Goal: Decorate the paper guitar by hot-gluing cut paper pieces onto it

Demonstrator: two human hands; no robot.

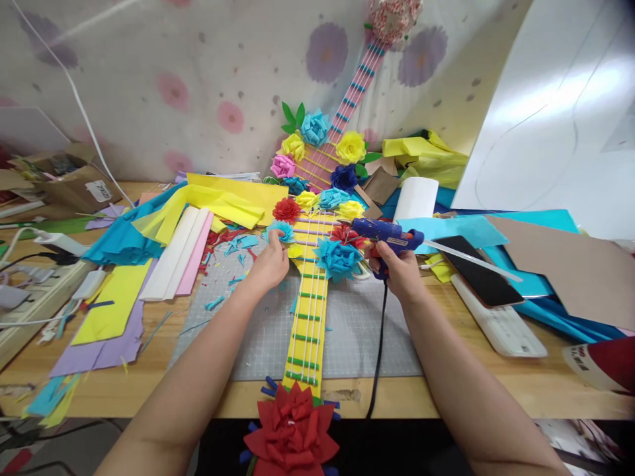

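A yellow paper guitar (311, 311) lies with its neck toward me, green strips and white strings along it. Paper flowers in red, yellow and blue ring its body, and a large red flower (292, 430) covers the near end. My left hand (270, 261) pinches a light blue paper flower (280, 230) at the body's left edge. In my right hand (397, 268) is a blue glue gun (381, 233), gripped by its handle, nozzle pointing left over the flowers. A clear glue stick (471, 258) sticks out of its back.
Underneath is a grey cutting mat (253, 344) with paper scraps. A pink paper guitar (317, 158) leans at the back. Crepe paper lies left. A phone (479, 271), cardboard (570, 271) and a red-and-white cup (602, 363) are right. The gun's black cord (380, 357) hangs over the front edge.
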